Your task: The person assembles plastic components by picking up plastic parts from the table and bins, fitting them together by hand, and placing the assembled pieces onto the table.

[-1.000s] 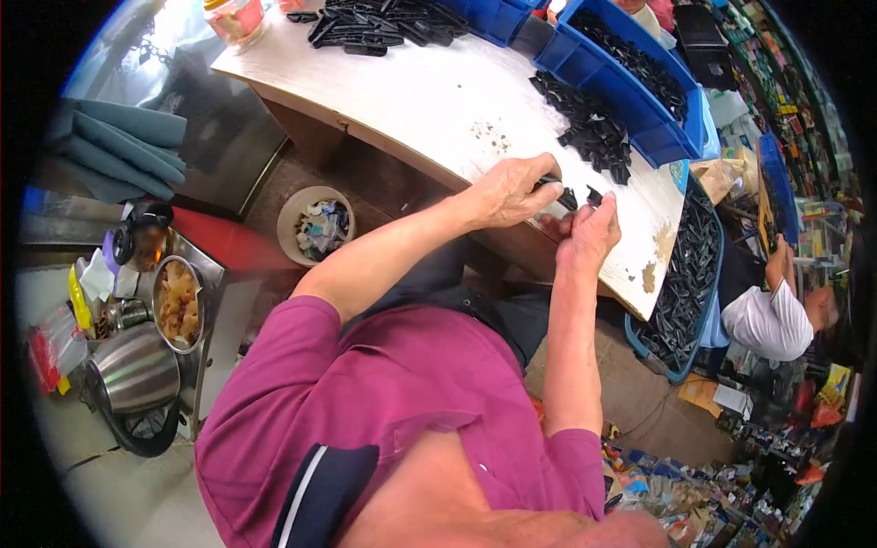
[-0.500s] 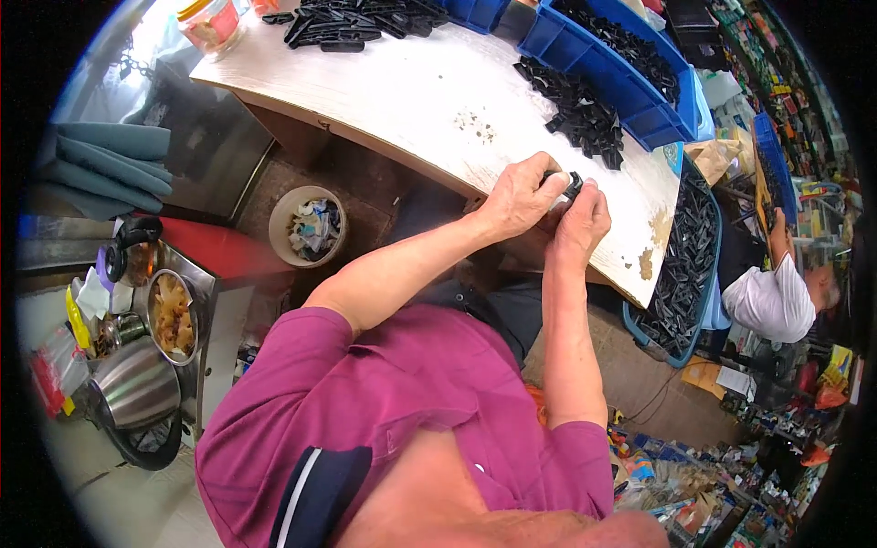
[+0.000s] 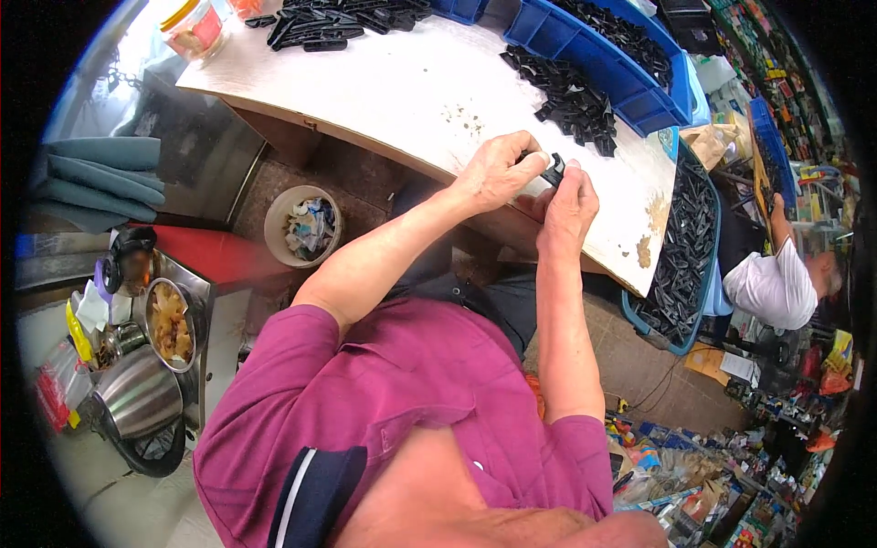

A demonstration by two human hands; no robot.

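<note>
Pinched a black part [image 3: 554, 170] between left hand [image 3: 502, 169] and right hand [image 3: 568, 205], over the near edge of the counter [image 3: 393, 100], with each hand narrowed on it, apparently to steady so small a thing from both ends. Could not tell one piece from two there, so well covered. Held both hands almost together, likely for close control. Had a heap of small black pieces [image 3: 577, 110] on the counter just beyond the right hand, beside a blue bin [image 3: 650, 111] with dark pieces [image 3: 630, 46] inside, presumably for a short reach. Had longer black pieces [image 3: 338, 20] piled apart at far left, perhaps against mixing, and a filled teal crate [image 3: 674, 347] beside the counter's right edge, probably to spare surface.
</note>
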